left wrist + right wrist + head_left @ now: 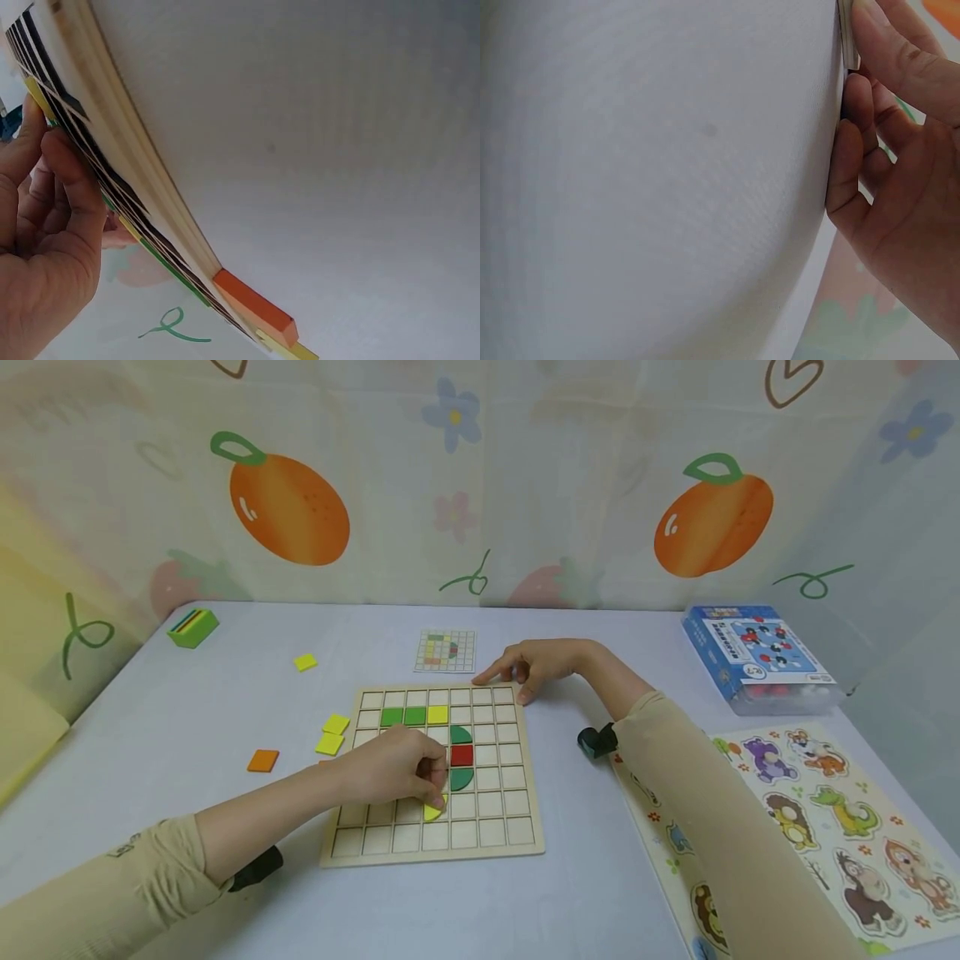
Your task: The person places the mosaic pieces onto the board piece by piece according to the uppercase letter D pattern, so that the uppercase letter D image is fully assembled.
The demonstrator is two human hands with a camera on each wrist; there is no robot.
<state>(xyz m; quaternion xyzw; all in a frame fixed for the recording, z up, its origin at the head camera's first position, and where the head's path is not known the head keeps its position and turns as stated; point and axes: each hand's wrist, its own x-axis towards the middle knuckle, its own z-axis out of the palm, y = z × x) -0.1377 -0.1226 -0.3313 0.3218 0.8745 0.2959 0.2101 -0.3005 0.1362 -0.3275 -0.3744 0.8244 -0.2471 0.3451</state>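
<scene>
My left hand (393,766) pinches a small yellow tile (431,813) with a curved edge between thumb and fingertips, low over the wooden grid board (491,832). The left wrist view also shows this yellow tile (39,100) at the fingertips, right at the board's surface. My right hand (542,664) holds the board's far right corner, index finger at the far edge and thumb at the right edge. On the board lie two green squares (403,717), a yellow square (437,715), and a red square (462,755) between two green rounded pieces (461,778).
A small pattern card (446,651) lies beyond the board. Several loose yellow tiles (330,743) and an orange tile (262,761) lie at left, near a green stack (193,627). A blue box (765,652) and an animal puzzle board (825,793) are at right, partly under my right sleeve.
</scene>
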